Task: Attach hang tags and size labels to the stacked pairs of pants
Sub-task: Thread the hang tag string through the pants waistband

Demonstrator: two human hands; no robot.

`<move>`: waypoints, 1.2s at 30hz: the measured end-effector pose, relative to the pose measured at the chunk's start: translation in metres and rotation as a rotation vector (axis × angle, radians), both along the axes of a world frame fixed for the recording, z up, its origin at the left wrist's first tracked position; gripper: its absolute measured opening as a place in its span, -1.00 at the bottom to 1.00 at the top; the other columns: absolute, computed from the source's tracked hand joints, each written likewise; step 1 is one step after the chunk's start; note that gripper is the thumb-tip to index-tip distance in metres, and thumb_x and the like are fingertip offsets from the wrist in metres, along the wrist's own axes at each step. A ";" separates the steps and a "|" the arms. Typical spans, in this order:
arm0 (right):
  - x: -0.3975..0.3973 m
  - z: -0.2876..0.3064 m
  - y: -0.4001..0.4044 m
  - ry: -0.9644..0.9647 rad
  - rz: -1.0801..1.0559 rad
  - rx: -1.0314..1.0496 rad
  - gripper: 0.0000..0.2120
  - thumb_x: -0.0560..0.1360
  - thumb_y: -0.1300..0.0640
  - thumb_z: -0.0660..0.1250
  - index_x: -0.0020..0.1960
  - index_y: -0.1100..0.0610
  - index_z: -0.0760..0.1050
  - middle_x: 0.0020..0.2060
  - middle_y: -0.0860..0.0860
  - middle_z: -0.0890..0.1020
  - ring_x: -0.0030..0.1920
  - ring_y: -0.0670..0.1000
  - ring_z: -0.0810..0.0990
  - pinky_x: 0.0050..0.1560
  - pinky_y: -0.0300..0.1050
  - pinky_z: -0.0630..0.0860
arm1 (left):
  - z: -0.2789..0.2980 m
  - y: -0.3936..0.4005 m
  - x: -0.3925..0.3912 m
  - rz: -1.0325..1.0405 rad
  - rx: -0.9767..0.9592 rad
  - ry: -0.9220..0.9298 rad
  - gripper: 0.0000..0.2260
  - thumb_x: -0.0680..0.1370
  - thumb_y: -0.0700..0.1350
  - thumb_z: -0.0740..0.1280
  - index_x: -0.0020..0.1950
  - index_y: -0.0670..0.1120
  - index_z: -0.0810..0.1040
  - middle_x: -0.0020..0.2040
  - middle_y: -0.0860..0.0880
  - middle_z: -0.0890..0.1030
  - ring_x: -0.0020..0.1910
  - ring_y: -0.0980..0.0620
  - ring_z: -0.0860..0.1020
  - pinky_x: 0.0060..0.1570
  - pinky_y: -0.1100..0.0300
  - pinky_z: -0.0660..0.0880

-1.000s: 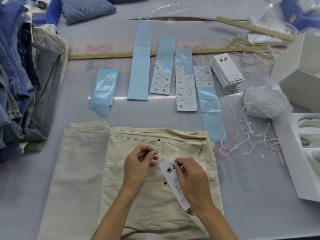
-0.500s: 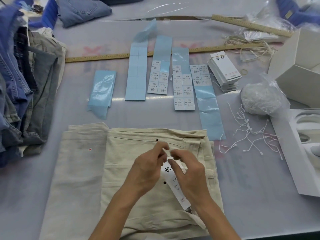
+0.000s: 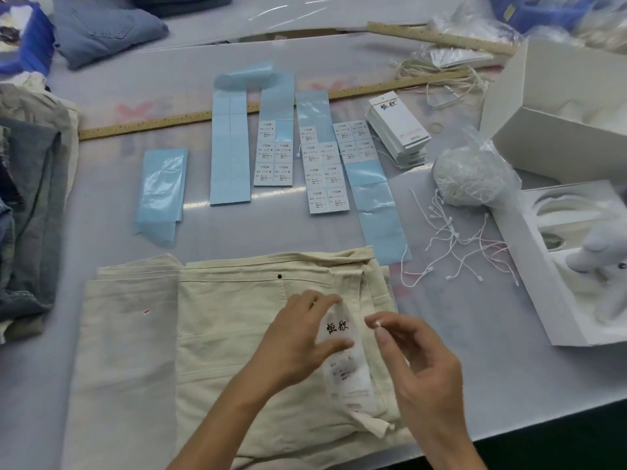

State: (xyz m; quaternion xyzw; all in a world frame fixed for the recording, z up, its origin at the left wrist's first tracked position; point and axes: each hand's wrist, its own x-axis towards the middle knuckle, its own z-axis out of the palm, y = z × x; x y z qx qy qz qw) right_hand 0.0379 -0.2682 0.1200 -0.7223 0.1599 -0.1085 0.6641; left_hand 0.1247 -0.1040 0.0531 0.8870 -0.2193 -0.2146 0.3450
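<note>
Folded cream pants (image 3: 220, 351) lie on the table in front of me. A white hang tag (image 3: 342, 361) with black characters rests on them, blurred by motion. My left hand (image 3: 298, 340) holds the tag's upper part between thumb and fingers. Just right of the tag, my right hand (image 3: 414, 357) pinches the small white end of the tag string (image 3: 376, 323) between thumb and forefinger. Sheets of size labels (image 3: 325, 178) on blue backing lie beyond the pants. A stack of hang tags (image 3: 398, 127) sits to their right.
Loose white tag strings (image 3: 451, 245) and a bag of strings (image 3: 471, 174) lie at the right. White boxes (image 3: 556, 106) stand at the right edge. A pile of jeans (image 3: 30, 212) fills the left. A wooden ruler (image 3: 163, 122) crosses behind the labels.
My hands have come apart: the left now holds the tag's top, the right has drawn the string end out to the right. The tag has shifted slightly.
</note>
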 end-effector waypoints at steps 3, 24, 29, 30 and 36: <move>0.000 0.033 -0.021 -0.062 -0.056 0.007 -0.90 0.50 0.16 0.40 0.01 0.06 0.64 -0.09 0.10 0.73 -0.02 0.07 0.72 0.06 -0.21 0.61 | 0.010 -0.024 -0.011 0.005 -0.195 0.035 -0.69 0.53 0.05 0.47 0.22 0.21 0.48 0.02 0.22 0.50 0.05 0.19 0.47 0.03 0.16 0.49; -0.018 -0.067 -0.023 0.414 0.146 -0.509 -0.87 0.51 0.09 0.49 -0.14 -0.12 0.62 -0.22 -0.24 0.64 -0.17 -0.15 0.60 -0.18 -0.28 0.51 | -0.028 -0.014 -0.037 -0.040 -0.029 -0.352 -0.78 0.44 -0.10 0.57 -0.09 -0.10 0.55 -0.03 0.00 0.51 -0.07 0.00 0.47 -0.09 0.12 0.50; -0.026 -0.060 -0.011 0.320 0.217 -0.669 -0.93 0.52 0.12 0.47 -0.10 -0.03 0.62 -0.25 -0.21 0.58 -0.24 -0.13 0.55 -0.24 -0.23 0.49 | -0.024 -0.015 -0.036 -0.013 -0.079 -0.287 -0.83 0.54 -0.12 0.49 -0.12 -0.07 0.50 -0.18 0.07 0.50 -0.17 0.03 0.45 -0.15 0.05 0.48; -0.027 -0.057 -0.009 0.257 0.200 -0.695 -0.94 0.52 0.11 0.45 -0.11 -0.02 0.61 -0.26 -0.21 0.56 -0.28 -0.14 0.54 -0.28 -0.25 0.48 | -0.023 -0.013 -0.034 0.036 -0.101 -0.222 -0.83 0.57 -0.08 0.47 -0.11 -0.05 0.50 -0.19 0.09 0.50 -0.17 0.06 0.45 -0.14 0.09 0.47; -0.026 -0.062 0.011 0.317 0.246 -0.648 -0.95 0.52 0.06 0.48 -0.11 -0.06 0.64 -0.29 -0.20 0.58 -0.29 -0.16 0.54 -0.28 -0.26 0.47 | -0.017 -0.008 -0.035 0.352 -0.394 0.222 -0.84 0.50 -0.16 0.53 -0.11 0.08 0.63 -0.23 0.06 0.65 -0.25 0.08 0.59 -0.22 0.28 0.49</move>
